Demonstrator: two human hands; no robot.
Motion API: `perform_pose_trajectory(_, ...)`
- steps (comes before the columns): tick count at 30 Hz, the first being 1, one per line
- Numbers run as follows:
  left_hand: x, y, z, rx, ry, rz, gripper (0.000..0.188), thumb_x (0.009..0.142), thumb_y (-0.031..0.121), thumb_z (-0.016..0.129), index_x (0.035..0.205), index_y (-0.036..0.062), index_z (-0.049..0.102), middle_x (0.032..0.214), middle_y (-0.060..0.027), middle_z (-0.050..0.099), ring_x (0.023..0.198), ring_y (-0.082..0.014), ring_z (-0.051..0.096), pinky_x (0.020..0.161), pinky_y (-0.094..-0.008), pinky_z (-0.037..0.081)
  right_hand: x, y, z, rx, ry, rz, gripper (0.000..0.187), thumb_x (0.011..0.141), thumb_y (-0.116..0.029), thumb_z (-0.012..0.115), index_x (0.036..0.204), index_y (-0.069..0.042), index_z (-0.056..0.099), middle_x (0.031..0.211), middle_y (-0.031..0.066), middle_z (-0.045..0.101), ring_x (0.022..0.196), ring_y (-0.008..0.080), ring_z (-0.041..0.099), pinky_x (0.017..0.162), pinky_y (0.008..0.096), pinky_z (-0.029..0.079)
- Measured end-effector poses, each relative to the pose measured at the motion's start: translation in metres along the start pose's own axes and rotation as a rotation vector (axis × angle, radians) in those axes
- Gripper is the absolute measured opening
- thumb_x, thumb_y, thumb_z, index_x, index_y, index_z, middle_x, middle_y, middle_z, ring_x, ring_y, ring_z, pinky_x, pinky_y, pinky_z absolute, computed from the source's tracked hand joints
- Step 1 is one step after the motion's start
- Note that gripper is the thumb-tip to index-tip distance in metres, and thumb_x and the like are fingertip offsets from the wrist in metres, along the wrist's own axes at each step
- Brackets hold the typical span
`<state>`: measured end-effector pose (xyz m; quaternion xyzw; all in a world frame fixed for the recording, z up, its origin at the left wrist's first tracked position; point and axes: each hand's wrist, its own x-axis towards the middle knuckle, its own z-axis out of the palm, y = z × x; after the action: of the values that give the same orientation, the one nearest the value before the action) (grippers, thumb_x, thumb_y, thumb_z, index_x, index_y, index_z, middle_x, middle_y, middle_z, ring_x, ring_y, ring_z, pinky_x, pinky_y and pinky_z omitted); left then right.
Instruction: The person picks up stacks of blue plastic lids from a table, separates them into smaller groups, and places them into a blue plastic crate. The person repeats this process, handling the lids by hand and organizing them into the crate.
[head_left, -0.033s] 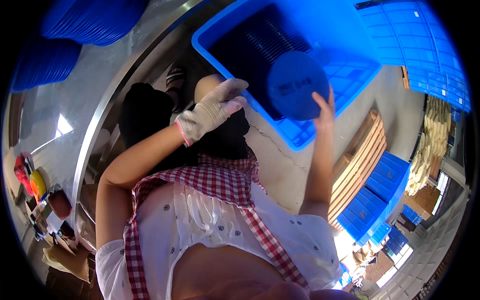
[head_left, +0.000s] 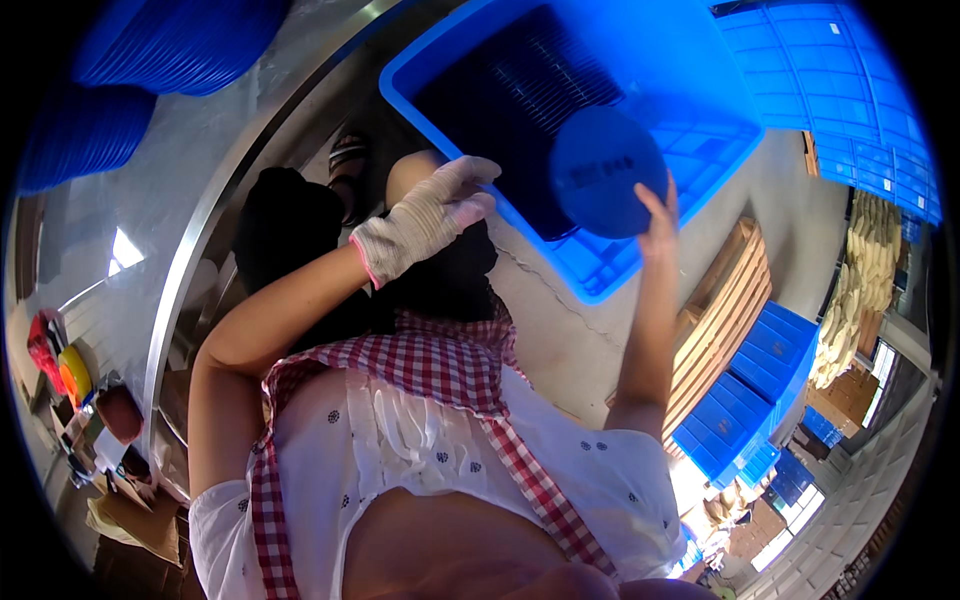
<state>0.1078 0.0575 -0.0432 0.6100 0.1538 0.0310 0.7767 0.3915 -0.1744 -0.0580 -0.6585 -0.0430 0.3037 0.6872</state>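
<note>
My right hand (head_left: 657, 222), bare, grips the lower right rim of a flat, round blue disc (head_left: 607, 172) with dark marks on its face. The disc is over a large blue plastic crate (head_left: 590, 285), hiding part of its inside. Within the crate, a dark stack of thin-edged pieces (head_left: 560, 75) lies in shadow. My left hand (head_left: 425, 220) wears a white knit glove with a pink cuff. Near the crate's left rim, its fingers are loosely bent, with the thumb apart from them and nothing visible between.
A metal-edged table (head_left: 190, 230) runs along the left, bearing stacks of blue discs (head_left: 185, 45). To the right are a wooden pallet (head_left: 725, 315), blue bins (head_left: 735, 420) and a wall of blue crates (head_left: 840, 90). My knees are close to the crate.
My right hand and the blue disc have shifted a little to the right over the crate. My left hand has hardly moved.
</note>
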Motion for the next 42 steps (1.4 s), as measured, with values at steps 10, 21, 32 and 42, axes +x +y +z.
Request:
perform_pose_trajectory(10, 0.033, 0.013, 0.008, 0.224, -0.204, -0.003, 0.032, 0.092, 0.013, 0.060, 0.123, 0.0053, 0.056, 0.102, -0.0094, 0.055, 0.093, -0.0200, 0.058, 0.085, -0.0337, 0.049, 0.145, -0.027, -0.083, -0.382, 0.250, 0.148, 0.077, 0.074, 0.003, 0.074, 0.141, -0.004, 0.039, 0.125, 0.0190, 0.056, 0.111, 0.0320, 0.059, 0.086, 0.0419, 0.056)
perform_pose_trajectory(21, 0.032, 0.024, 0.011, 0.469, -0.277, -0.071, 0.030, 0.088, 0.011, 0.063, 0.117, 0.0034, 0.057, 0.112, -0.0170, 0.059, 0.100, -0.0345, 0.061, 0.085, -0.0403, 0.052, 0.210, -0.041, -0.134, -0.619, 0.305, 0.249, 0.084, 0.066, 0.003, 0.076, 0.141, -0.004, 0.038, 0.119, 0.0229, 0.059, 0.101, 0.0350, 0.064, 0.083, 0.0462, 0.056)
perform_pose_trajectory(32, 0.029, 0.019, 0.010, 0.559, -0.262, -0.072, 0.032, 0.087, 0.012, 0.063, 0.117, 0.0051, 0.057, 0.114, -0.0167, 0.059, 0.103, -0.0364, 0.060, 0.087, -0.0424, 0.051, 0.267, -0.021, -0.058, -0.763, 0.247, 0.401, 0.042, 0.082, -0.017, 0.066, 0.120, -0.008, 0.051, 0.099, 0.0137, 0.063, 0.077, 0.0281, 0.064, 0.062, 0.0435, 0.056)
perform_pose_trajectory(42, 0.030, 0.018, 0.012, 0.637, -0.299, -0.065, 0.031, 0.086, 0.013, 0.063, 0.115, 0.0048, 0.058, 0.110, -0.0153, 0.061, 0.103, -0.0343, 0.060, 0.088, -0.0421, 0.050, 0.268, 0.022, -0.050, -0.599, 0.268, 0.376, 0.052, 0.084, -0.027, 0.070, 0.127, -0.010, 0.047, 0.105, 0.0145, 0.060, 0.080, 0.0291, 0.063, 0.061, 0.0437, 0.055)
